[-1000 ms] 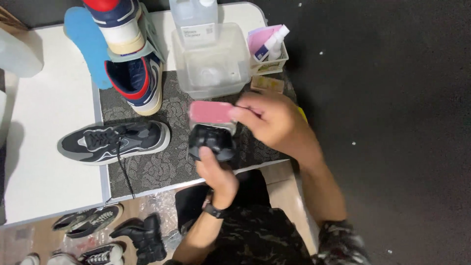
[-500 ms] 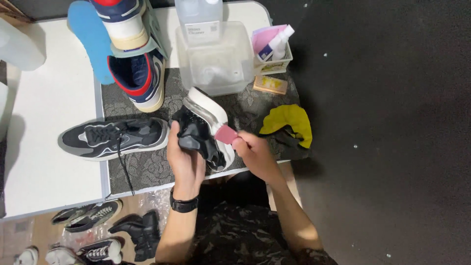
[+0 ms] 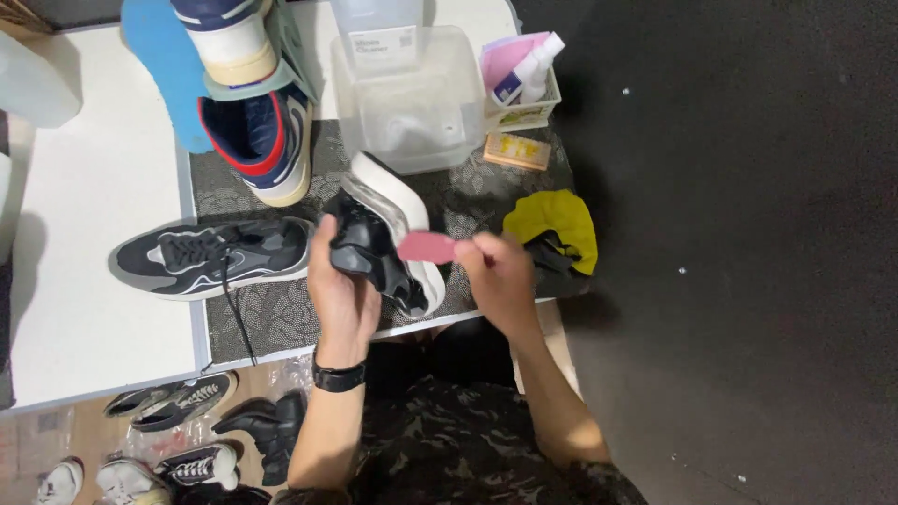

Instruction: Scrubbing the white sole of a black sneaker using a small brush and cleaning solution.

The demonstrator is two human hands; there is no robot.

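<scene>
My left hand (image 3: 341, 290) grips a black sneaker (image 3: 379, 248) with a thick white sole, tilted on its side over the patterned mat. My right hand (image 3: 500, 276) pinches a flat pink pad (image 3: 426, 247) and presses it against the sneaker's side near the sole. A black watch sits on my left wrist.
The matching black and grey sneaker (image 3: 210, 254) lies on the mat (image 3: 281, 318) to the left. Behind are a navy and red high-top (image 3: 257, 140), a blue insole (image 3: 154, 65), a clear plastic tub (image 3: 412, 98), a spray bottle (image 3: 528, 70), a small brush (image 3: 516, 150) and a yellow cloth (image 3: 552, 220). More shoes lie on the floor (image 3: 178, 440).
The sneaker has been turned from upright to lying on its side with the sole up. My right hand has come down and brought the pink pad against its side.
</scene>
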